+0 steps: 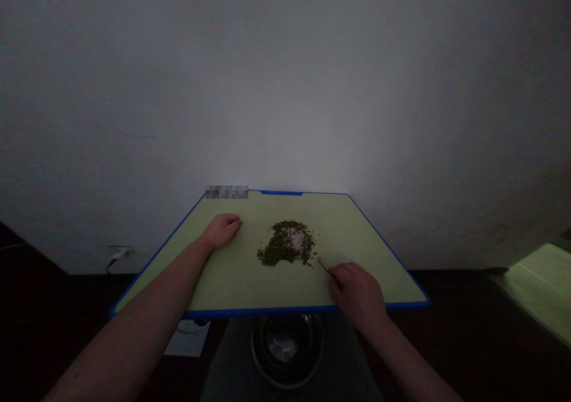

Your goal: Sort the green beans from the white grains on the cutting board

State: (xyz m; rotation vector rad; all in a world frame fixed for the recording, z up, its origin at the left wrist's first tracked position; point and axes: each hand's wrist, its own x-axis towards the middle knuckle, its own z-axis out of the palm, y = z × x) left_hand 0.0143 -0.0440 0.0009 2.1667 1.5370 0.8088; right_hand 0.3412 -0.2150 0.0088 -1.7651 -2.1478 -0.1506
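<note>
Well, blurring the far left corner of a pale green, blue-rimmed cutting board [241, 283]: a pixelated patch [226, 191], unreadable. Lying mid-board: a heap of small dark green grains [276, 250] gathered around a pinkish-white centre, sprawling on a slant from lower left to upper right, its long axis only roughly defined. Resting on the board to the heap's left: the left grip [222, 231], fingers loosely curled, holding nothing visible. Closing narrowly around a pale pointed implement [323, 263]: the right grip [357, 295], lying low on the board to the heap's lower right. Angling up and left toward the heap: the implement, its tip stopping just beside the grains, with the heap sitting between the two grips. Showing beyond the board: a steel bowl [285, 348] just below the near edge, a dark tabletop [450, 307] out to the right, and a plain wall [285, 81] rising behind.
</note>
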